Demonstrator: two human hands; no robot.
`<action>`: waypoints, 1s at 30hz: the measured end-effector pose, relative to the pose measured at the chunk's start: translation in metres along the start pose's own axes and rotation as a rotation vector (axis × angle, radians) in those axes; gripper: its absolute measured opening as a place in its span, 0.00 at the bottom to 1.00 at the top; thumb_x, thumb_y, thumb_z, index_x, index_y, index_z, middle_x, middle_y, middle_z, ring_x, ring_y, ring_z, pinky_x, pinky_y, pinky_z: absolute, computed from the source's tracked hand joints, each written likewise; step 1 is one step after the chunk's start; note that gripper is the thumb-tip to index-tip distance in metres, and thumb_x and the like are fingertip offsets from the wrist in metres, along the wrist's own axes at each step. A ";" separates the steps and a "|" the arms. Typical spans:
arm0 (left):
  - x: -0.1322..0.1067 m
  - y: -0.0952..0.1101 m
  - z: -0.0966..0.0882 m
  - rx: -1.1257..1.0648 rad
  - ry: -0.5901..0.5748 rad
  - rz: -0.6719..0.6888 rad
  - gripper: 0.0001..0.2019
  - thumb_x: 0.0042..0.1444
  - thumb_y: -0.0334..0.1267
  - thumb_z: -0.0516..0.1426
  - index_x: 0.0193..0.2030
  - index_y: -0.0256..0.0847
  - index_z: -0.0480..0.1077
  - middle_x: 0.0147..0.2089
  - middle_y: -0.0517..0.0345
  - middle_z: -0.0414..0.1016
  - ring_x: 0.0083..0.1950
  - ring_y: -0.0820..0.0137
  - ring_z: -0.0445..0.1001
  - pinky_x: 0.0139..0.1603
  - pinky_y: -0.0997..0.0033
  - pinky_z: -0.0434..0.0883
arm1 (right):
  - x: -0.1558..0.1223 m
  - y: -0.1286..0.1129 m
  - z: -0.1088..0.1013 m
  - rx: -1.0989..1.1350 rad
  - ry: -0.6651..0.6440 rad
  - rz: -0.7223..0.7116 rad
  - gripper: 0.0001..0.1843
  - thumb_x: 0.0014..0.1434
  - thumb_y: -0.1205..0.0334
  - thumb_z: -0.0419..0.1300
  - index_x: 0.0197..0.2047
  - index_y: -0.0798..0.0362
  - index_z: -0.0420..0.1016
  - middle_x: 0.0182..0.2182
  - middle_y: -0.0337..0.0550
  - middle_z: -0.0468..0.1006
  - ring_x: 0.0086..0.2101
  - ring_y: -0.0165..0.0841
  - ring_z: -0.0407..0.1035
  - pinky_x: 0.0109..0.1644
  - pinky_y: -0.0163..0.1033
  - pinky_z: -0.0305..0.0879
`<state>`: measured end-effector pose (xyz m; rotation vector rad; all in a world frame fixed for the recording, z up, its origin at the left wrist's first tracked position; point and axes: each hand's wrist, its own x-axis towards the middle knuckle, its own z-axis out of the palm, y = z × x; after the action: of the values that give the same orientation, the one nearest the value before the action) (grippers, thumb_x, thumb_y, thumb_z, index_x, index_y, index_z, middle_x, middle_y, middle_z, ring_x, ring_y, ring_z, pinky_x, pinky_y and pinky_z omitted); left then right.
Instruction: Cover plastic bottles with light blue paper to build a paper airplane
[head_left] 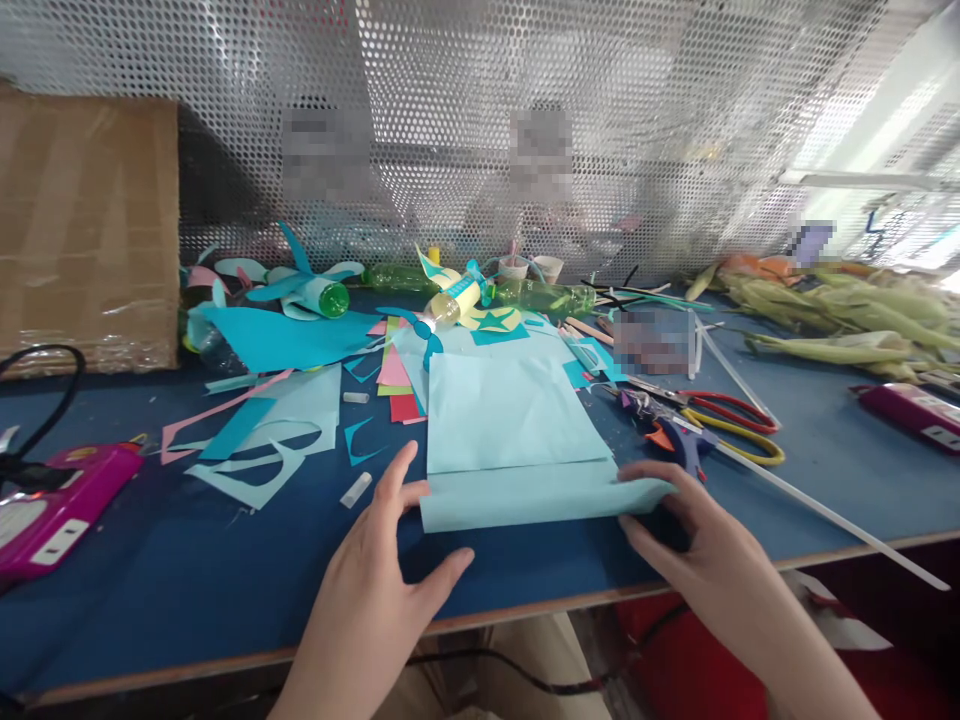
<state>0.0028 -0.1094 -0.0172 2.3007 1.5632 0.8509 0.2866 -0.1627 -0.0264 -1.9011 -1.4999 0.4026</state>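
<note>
at the far left, a magenta plastic power strip with white sockets (71,510) lies on the blue, wood-edged surface (187,610), in front of a tall brown cardboard box (86,230). right of these come pale blue paper offcuts with curved holes (259,488) and a small translucent white plastic tube (356,490).

next is the left hand (379,555), open, with thumb and fingers spread; a fingertip is at the left end of the near fold, while its thumb stands apart from the paper. between the hands, near the front edge, lies a pale blue, roughly rectangular paper sheet (510,410), its near side turned up in a long flap. it looks thin and light, likely limp across its middle and stiffer along the fold; a hard squeeze would probably crease it. the best hold seems to be both ends of the flap, with light, flat fingertips.

the right hand (701,540) holds the flap's curled right end between thumb and fingers, apparently loosely. beyond it rest a dark blue glue gun with an orange trigger (684,440), scissors with red and yellow handles (716,397) and a long, thin white stick (825,513). at the far right lie pale green, leafy husks (840,300).
</note>
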 end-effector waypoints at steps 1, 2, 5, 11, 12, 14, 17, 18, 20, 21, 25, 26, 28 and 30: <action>0.000 -0.001 -0.002 -0.016 -0.019 0.030 0.36 0.57 0.44 0.57 0.69 0.50 0.46 0.46 0.54 0.78 0.46 0.58 0.79 0.37 0.63 0.77 | 0.000 0.001 -0.004 -0.007 -0.047 -0.015 0.15 0.55 0.57 0.55 0.46 0.47 0.70 0.41 0.44 0.79 0.44 0.41 0.75 0.43 0.41 0.72; 0.001 -0.002 -0.005 -0.028 -0.039 0.074 0.32 0.57 0.40 0.57 0.66 0.50 0.51 0.46 0.54 0.78 0.47 0.59 0.79 0.39 0.63 0.77 | 0.000 0.002 -0.007 -0.009 -0.088 -0.036 0.09 0.54 0.59 0.55 0.39 0.48 0.71 0.41 0.43 0.80 0.48 0.42 0.74 0.46 0.42 0.72; 0.003 -0.002 -0.011 -0.019 -0.105 0.209 0.16 0.54 0.30 0.54 0.49 0.49 0.68 0.49 0.54 0.77 0.50 0.59 0.78 0.42 0.64 0.78 | -0.001 0.003 -0.013 0.015 -0.171 -0.095 0.05 0.50 0.63 0.52 0.32 0.47 0.68 0.42 0.43 0.81 0.58 0.43 0.65 0.53 0.45 0.69; -0.001 -0.003 -0.017 0.014 -0.161 0.263 0.12 0.50 0.29 0.57 0.41 0.46 0.71 0.53 0.51 0.75 0.51 0.55 0.78 0.40 0.63 0.79 | -0.005 0.006 -0.022 -0.015 -0.253 -0.138 0.12 0.50 0.65 0.54 0.37 0.45 0.74 0.48 0.41 0.80 0.59 0.43 0.64 0.53 0.46 0.72; -0.003 -0.004 -0.016 0.024 -0.171 0.268 0.13 0.50 0.29 0.58 0.42 0.47 0.71 0.54 0.51 0.74 0.53 0.55 0.77 0.40 0.63 0.80 | -0.006 0.007 -0.023 -0.021 -0.272 -0.148 0.13 0.49 0.66 0.54 0.36 0.44 0.75 0.49 0.40 0.80 0.60 0.43 0.63 0.52 0.46 0.72; -0.005 -0.006 -0.016 0.047 -0.183 0.283 0.15 0.51 0.29 0.58 0.45 0.47 0.71 0.57 0.51 0.72 0.55 0.54 0.76 0.40 0.64 0.80 | -0.007 0.006 -0.025 -0.032 -0.280 -0.156 0.15 0.48 0.67 0.53 0.37 0.43 0.76 0.50 0.38 0.79 0.60 0.43 0.62 0.51 0.46 0.74; -0.008 -0.006 -0.015 0.086 -0.181 0.328 0.16 0.54 0.33 0.58 0.49 0.49 0.69 0.57 0.49 0.71 0.56 0.52 0.74 0.42 0.60 0.79 | -0.007 0.003 -0.027 -0.048 -0.245 -0.174 0.18 0.49 0.67 0.53 0.40 0.42 0.77 0.51 0.38 0.78 0.58 0.43 0.65 0.51 0.46 0.74; -0.009 -0.005 -0.015 0.099 -0.176 0.348 0.16 0.55 0.34 0.57 0.50 0.49 0.69 0.57 0.49 0.71 0.56 0.52 0.75 0.42 0.58 0.79 | -0.007 0.002 -0.027 -0.055 -0.238 -0.186 0.19 0.51 0.65 0.53 0.43 0.42 0.78 0.52 0.38 0.78 0.58 0.43 0.66 0.52 0.48 0.74; -0.009 -0.003 -0.016 0.125 -0.173 0.379 0.15 0.56 0.35 0.56 0.51 0.50 0.70 0.57 0.47 0.70 0.55 0.51 0.75 0.42 0.56 0.79 | -0.006 0.001 -0.027 -0.066 -0.249 -0.223 0.19 0.54 0.64 0.54 0.46 0.41 0.79 0.52 0.39 0.77 0.57 0.43 0.67 0.54 0.50 0.72; -0.009 -0.002 -0.017 0.133 -0.177 0.386 0.15 0.56 0.35 0.56 0.51 0.50 0.70 0.58 0.46 0.70 0.55 0.51 0.75 0.41 0.56 0.79 | -0.005 0.001 -0.027 -0.068 -0.265 -0.242 0.19 0.55 0.63 0.54 0.46 0.40 0.79 0.52 0.40 0.77 0.57 0.43 0.67 0.55 0.51 0.70; -0.007 -0.001 -0.021 0.112 -0.217 0.369 0.15 0.54 0.33 0.57 0.48 0.51 0.72 0.58 0.48 0.70 0.55 0.52 0.75 0.42 0.59 0.79 | -0.003 0.004 -0.025 -0.035 -0.284 -0.250 0.13 0.58 0.59 0.58 0.43 0.41 0.82 0.49 0.42 0.80 0.57 0.44 0.67 0.58 0.53 0.68; -0.006 -0.001 -0.021 0.098 -0.220 0.361 0.15 0.55 0.33 0.56 0.48 0.51 0.72 0.58 0.49 0.70 0.54 0.53 0.76 0.42 0.60 0.79 | -0.003 0.004 -0.024 -0.022 -0.271 -0.239 0.12 0.59 0.56 0.58 0.42 0.42 0.82 0.47 0.42 0.80 0.57 0.44 0.67 0.58 0.52 0.68; -0.005 -0.001 -0.021 0.071 -0.205 0.340 0.12 0.58 0.35 0.55 0.47 0.51 0.73 0.57 0.49 0.71 0.53 0.54 0.76 0.41 0.61 0.79 | -0.002 0.002 -0.022 -0.010 -0.236 -0.210 0.12 0.59 0.50 0.58 0.39 0.42 0.82 0.44 0.41 0.82 0.56 0.44 0.68 0.57 0.51 0.70; -0.004 0.000 -0.019 0.050 -0.174 0.307 0.09 0.61 0.39 0.53 0.44 0.50 0.74 0.55 0.50 0.72 0.53 0.55 0.77 0.40 0.63 0.79 | -0.002 -0.001 -0.019 -0.031 -0.189 -0.171 0.14 0.59 0.46 0.57 0.36 0.42 0.82 0.44 0.40 0.82 0.54 0.43 0.70 0.53 0.47 0.73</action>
<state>-0.0095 -0.1150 -0.0035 2.6145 1.1925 0.6592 0.2967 -0.1704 -0.0119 -1.7815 -1.7870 0.4935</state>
